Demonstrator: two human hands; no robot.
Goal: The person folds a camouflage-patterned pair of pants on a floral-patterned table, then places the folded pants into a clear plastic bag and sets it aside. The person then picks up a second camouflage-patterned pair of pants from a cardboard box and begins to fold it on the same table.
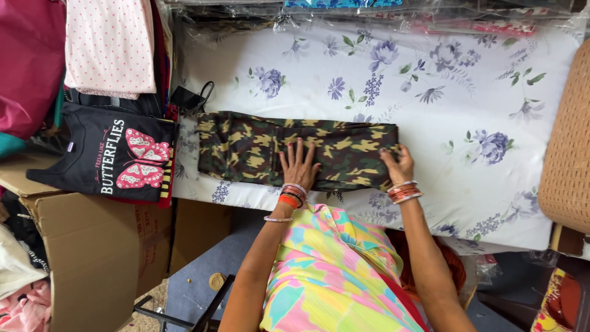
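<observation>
A folded camouflage garment [258, 144] in green, brown and yellow lies lengthwise on a table covered with a white cloth printed with purple flowers [430, 92]. My left hand [299, 165] rests flat on the garment's middle, fingers spread. My right hand [397, 163] grips the garment's right end, fingers curled over the edge. Both wrists carry red and silver bangles.
A black top with a pink butterfly print [117, 161] and a pink dotted garment [110, 46] lie on a pile at the left. A cardboard box [92, 246] stands below them. A woven beige chair [568, 147] is at the right edge. Plastic-wrapped clothes [369, 9] line the back.
</observation>
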